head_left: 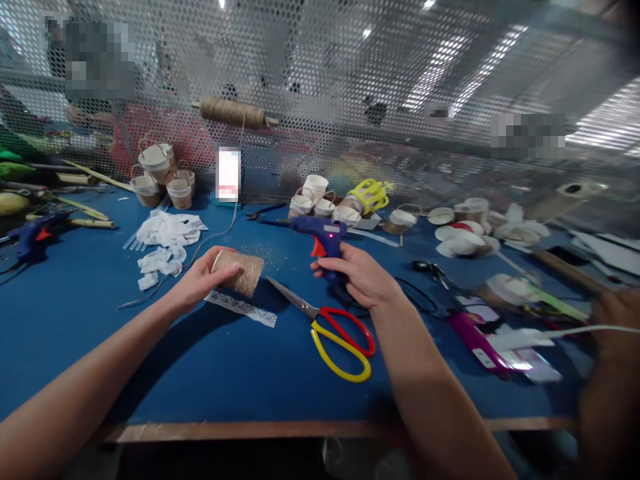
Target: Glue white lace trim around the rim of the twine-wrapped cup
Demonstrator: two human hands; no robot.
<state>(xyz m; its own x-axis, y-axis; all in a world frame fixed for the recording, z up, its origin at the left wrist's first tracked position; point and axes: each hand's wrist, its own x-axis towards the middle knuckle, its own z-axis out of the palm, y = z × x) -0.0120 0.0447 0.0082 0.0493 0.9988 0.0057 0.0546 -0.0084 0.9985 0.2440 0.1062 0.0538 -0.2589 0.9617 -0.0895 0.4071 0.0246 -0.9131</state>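
- Cup (249,274) wound in twine sits in our left hand (203,276), raised above the blue surface (75,347) and lying on its side. Its long axis slants from about ten o'clock to four.
- We pinch it with the left thumb along its near side; the left fingers are mostly hidden behind it, so we cannot tell how far they reach inside.
- Our right hand (367,275) is closed around the grip of a glue gun (333,233), at two o'clock from the cup. We cannot tell whether its trigger (318,247) is squeezed.
- The gun's barrel points toward nine o'clock, so its nozzle passes beyond the cup's far side, at about one o'clock from it, apart from the twine. Our left hand is the nearer one to the cup; our right is well apart from it.
- Scissors (307,308) with red and yellow handles lie at four o'clock from the cup, their tips just beside its lower end.
- A lace strip (243,309) lies at six o'clock, near the cup; a white heap (167,229) is at ten.
- Beyond the gun, near one o'clock, we see small pots (316,187) grouped by the mesh.
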